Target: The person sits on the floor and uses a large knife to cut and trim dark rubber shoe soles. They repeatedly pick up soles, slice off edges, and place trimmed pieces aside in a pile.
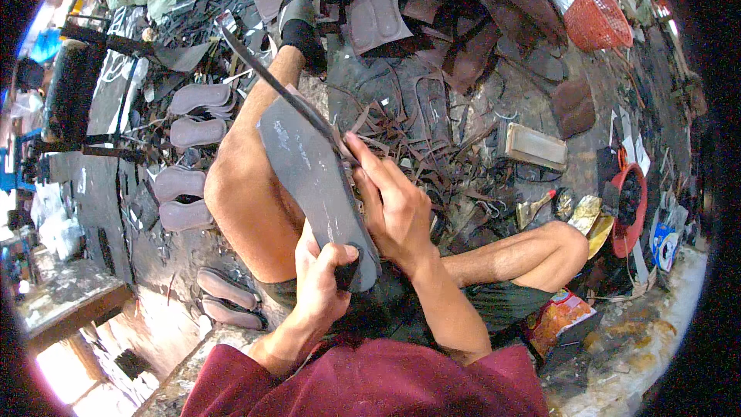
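My left hand (320,274) grips the heel end of a grey shoe sole (305,162), its thumb pressed on the upper face. A small black piece (347,269) shows beside that thumb; what it is I cannot tell. The sole is tilted above my lap, its wide end pointing up and left. At the sole's right edge, my right hand (397,208) has closed fingers around the lower end of a long, thin dark strip (274,81). This strip runs up and left past the sole's wide end. Whether it is joined to the sole cannot be made out.
Brown sheets with pressed sole outlines (378,15) are piled at the far side. Dark offcuts (421,147) litter the floor between my legs. Stacked soles (197,133) lie left of my raised knee. Rightward are a pale block (534,147), a red basket (598,19) and a red bowl (629,208).
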The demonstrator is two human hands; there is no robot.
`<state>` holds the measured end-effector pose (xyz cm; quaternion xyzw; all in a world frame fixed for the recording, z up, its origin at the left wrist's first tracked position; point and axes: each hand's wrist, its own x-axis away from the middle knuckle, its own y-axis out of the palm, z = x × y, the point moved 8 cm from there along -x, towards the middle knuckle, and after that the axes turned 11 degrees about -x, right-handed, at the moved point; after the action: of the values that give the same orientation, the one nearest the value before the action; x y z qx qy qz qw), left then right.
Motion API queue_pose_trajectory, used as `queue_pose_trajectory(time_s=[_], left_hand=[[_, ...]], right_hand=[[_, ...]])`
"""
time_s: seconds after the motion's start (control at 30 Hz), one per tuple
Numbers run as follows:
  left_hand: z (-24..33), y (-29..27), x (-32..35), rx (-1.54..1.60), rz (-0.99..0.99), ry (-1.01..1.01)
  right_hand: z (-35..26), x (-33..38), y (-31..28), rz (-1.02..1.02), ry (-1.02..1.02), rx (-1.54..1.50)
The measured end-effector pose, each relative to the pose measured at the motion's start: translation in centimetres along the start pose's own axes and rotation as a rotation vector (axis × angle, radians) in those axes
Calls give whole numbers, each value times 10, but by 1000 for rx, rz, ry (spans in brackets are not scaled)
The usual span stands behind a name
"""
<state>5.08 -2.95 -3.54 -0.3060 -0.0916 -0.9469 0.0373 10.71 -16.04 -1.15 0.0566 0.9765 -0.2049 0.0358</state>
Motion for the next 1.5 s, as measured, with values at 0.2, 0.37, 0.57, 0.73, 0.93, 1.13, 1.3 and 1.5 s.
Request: queue_pose_trajectory(time_s=[0.2,0.37,0.57,0.73,0.93,1.13,1.3,1.5], left_hand=[[-5,-5,25,-301,-255,112],[50,-25,24,194,-224,275],[34,-1,33,-185,-718,471],[3,68,129,-694,-1310,1032],[33,10,64,-596,-613,775],[61,-44,20,41,-200,71],[40,-58,20,223,-201,-78],[34,-58,12,170,-153,-62]], right_hand=[[-2,-52,6,-80,-155,-227],[-17,32,15,-366,274,-653],[14,59,-16,129,449,-834],[64,93,-25,455,560,-898],[76,84,-53,394,439,-836],[34,151,-94,-54,42,-128],[24,193,-83,-233,70,-156],[24,177,-66,-156,-4,-116]])
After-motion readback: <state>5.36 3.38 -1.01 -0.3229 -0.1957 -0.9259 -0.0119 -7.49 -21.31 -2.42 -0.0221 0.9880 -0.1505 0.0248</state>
